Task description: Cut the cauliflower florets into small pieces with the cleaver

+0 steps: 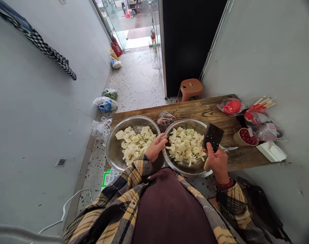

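Two steel bowls stand side by side on a wooden table (207, 110). The left bowl (113, 149) and the right bowl (179, 166) each hold cut cauliflower florets (186, 145). My left hand (156, 146) rests between the bowls at the right bowl's left rim, fingers curled, possibly on a floret. My right hand (216, 161) grips the wooden handle of a dark cleaver (213, 136), whose blade stands upright over the right bowl's right rim.
A paper cup of red beans (245, 136), plastic bags with red items (232, 106), chopsticks (262, 103) and a white box (272, 151) lie at the table's right. A brown stool (190, 88) stands beyond the table. Bags (105, 103) sit on the floor along the left wall.
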